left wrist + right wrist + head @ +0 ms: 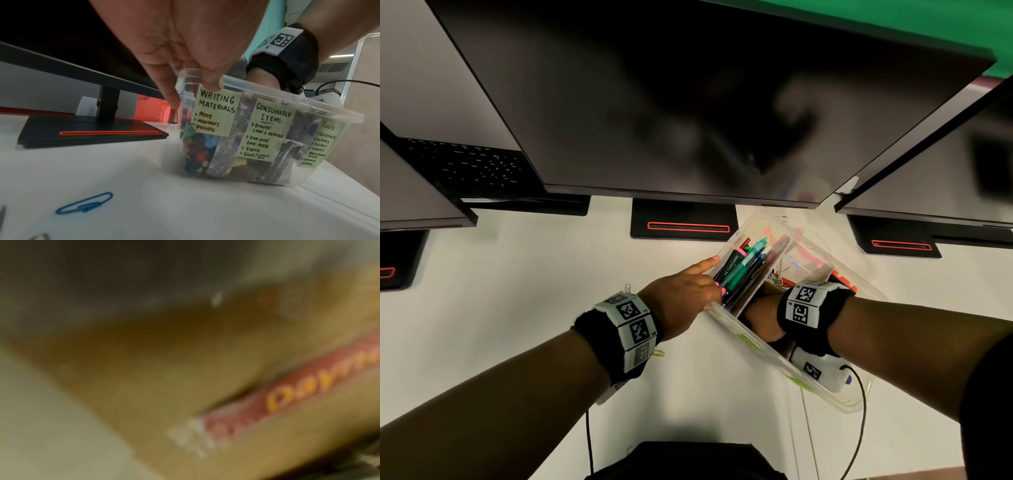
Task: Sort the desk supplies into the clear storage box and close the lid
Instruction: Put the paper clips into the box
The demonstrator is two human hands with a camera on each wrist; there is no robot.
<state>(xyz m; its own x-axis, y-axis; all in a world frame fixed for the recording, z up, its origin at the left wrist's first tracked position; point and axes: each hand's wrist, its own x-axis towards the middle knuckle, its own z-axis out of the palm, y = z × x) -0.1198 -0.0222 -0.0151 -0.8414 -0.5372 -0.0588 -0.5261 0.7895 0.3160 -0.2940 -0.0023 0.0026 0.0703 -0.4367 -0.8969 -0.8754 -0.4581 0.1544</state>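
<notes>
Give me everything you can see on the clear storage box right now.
The clear plastic storage box stands on the white desk, lid off, split by dividers into three compartments. Green handwritten labels on its side read Writing Materials, Consumable Items, Tools. Pens and markers fill the writing section. The left hand grips its rim at that corner; the right hand reaches inside the middle section, fingers hidden.

— What's the clear storage box point(726, 317) like?
— Transparent plastic, open on top, standing askew on the white desk, split into three compartments with green handwritten labels point(214, 112): writing materials, consumable items, tools
— And inside?
— Pens and markers point(743, 267) lie packed in the left compartment; small coloured bits fill the middle one. A blue paper clip point(84, 203) lies on the desk, well apart from the box
</notes>
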